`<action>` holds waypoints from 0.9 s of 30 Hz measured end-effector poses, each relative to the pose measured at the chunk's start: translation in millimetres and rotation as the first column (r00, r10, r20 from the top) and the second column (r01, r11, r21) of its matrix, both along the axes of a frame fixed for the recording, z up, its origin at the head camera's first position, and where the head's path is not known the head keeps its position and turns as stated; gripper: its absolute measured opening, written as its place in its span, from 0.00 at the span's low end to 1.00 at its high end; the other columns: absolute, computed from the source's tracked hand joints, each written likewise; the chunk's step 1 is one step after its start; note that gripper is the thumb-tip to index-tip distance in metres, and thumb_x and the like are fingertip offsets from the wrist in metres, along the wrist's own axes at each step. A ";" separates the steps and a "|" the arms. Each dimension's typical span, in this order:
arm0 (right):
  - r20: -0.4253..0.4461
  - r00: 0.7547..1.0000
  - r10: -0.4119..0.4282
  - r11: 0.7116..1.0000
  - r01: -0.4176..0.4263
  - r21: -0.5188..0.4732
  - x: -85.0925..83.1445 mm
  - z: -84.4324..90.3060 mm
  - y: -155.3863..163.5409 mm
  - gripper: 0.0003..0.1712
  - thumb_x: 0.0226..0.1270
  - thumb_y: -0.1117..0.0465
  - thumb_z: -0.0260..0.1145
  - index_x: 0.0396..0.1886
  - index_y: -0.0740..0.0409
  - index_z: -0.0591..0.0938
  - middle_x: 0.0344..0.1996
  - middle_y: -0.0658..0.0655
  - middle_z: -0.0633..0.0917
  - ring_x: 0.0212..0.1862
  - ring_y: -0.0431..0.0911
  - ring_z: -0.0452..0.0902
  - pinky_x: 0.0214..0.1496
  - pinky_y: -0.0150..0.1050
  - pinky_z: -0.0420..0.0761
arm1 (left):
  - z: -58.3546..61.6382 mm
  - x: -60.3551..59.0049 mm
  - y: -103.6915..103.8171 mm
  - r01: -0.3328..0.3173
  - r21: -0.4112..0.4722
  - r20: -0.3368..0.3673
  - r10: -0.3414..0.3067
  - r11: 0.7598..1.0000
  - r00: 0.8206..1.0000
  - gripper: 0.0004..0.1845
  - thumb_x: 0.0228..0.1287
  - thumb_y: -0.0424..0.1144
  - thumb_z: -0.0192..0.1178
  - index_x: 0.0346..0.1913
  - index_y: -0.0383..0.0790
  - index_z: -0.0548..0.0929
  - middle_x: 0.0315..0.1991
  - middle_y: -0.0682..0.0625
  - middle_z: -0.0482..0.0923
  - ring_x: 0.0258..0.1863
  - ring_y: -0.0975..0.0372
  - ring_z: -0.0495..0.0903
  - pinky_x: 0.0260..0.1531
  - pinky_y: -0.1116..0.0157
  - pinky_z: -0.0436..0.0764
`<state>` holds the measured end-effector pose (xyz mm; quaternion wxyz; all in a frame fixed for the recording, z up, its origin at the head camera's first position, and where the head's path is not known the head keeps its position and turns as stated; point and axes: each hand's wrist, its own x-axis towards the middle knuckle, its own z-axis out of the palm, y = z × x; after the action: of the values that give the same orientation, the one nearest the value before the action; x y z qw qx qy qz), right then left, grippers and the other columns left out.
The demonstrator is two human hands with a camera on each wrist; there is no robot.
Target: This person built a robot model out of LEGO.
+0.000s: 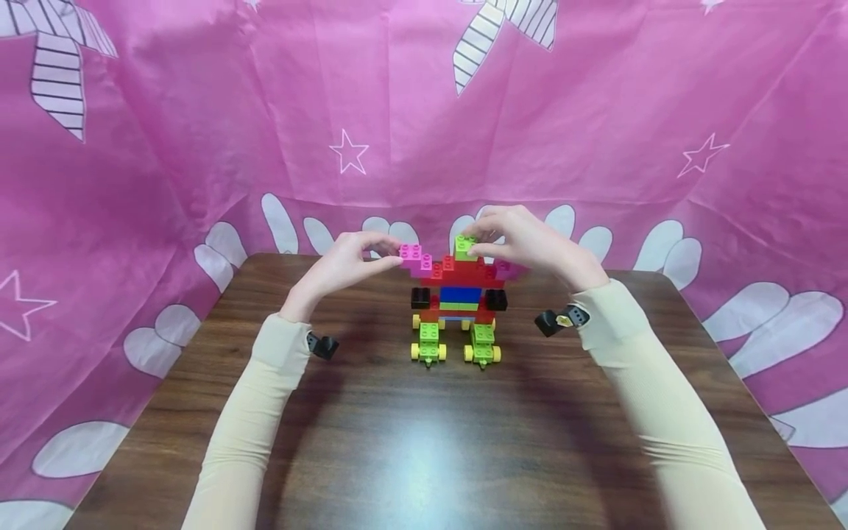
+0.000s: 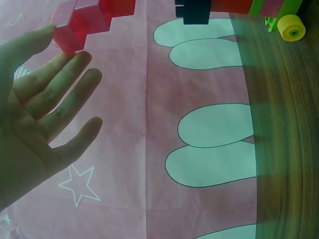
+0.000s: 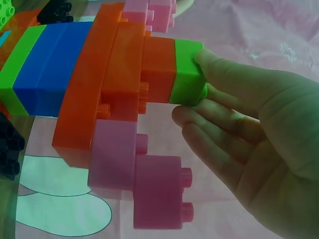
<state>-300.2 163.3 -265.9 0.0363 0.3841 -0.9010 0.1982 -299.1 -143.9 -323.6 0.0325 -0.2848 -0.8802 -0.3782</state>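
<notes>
1. A toy-brick figure (image 1: pixel 457 298) stood upright on the wooden table (image 1: pixel 411 442), near the table's far edge and between the two hands.
2. The right hand (image 1: pixel 530 239) pinched the green brick (image 1: pixel 465 246) that sat on top of the figure's red upper layers; in the right wrist view the thumb and fingers (image 3: pixel 219 112) closed on that green brick (image 3: pixel 188 72) from both sides.
3. The left hand (image 1: pixel 344 261) reached to the pink stepped bricks (image 1: pixel 416 258) jutting from the figure's left side. Its fingers were extended and only loosely bent, with the fingertips at the end of the pink piece; the left wrist view showed the fingers (image 2: pixel 65 94) spread and nearly straight, just beside those bricks (image 2: pixel 82 22), wrapped round nothing.
4. Below the red layers lay a blue brick (image 1: pixel 460 294) over a thin green strip, with a black brick (image 1: pixel 420 297) on each side.
5. The figure rested on two lime-green wheeled bases (image 1: pixel 428 342) with yellow wheels.
6. A pink cloth (image 1: pixel 199 132) printed with white stars and petal shapes hung behind and beside the table.
</notes>
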 end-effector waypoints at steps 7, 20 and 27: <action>-0.029 0.999 -0.013 1.000 0.012 -0.008 -0.2 -5.6 4.4 0.20 0.61 0.57 0.74 0.53 0.54 0.86 0.41 0.53 0.87 0.45 0.47 0.84 0.48 0.45 0.87 | -2.5 0.7 1.7 0.004 0.014 0.032 -0.005 1.000 0.999 0.17 0.65 0.49 0.65 0.54 0.48 0.84 0.48 0.52 0.86 0.48 0.60 0.82 0.58 0.51 0.79; -0.111 0.993 -0.038 0.999 0.034 -0.038 6.9 -9.6 9.7 0.20 0.65 0.54 0.70 0.56 0.52 0.84 0.45 0.51 0.87 0.39 0.43 0.82 0.37 0.37 0.84 | -1.8 1.0 1.5 0.011 0.028 0.013 -0.011 1.000 1.000 0.17 0.66 0.49 0.65 0.54 0.48 0.84 0.48 0.52 0.85 0.47 0.61 0.82 0.57 0.53 0.80; -0.259 0.962 -0.086 0.989 0.051 -0.137 12.7 -9.7 26.2 0.20 0.63 0.60 0.71 0.55 0.57 0.84 0.48 0.56 0.87 0.46 0.49 0.83 0.47 0.48 0.85 | -3.2 1.9 -0.2 0.012 0.024 0.014 -0.012 1.000 1.000 0.18 0.66 0.51 0.64 0.55 0.49 0.83 0.49 0.52 0.85 0.48 0.61 0.82 0.58 0.53 0.79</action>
<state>-287.5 189.5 -275.6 0.1877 0.3725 -0.8861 0.2019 -297.3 -144.1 -326.8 0.0273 -0.2871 -0.8741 -0.3908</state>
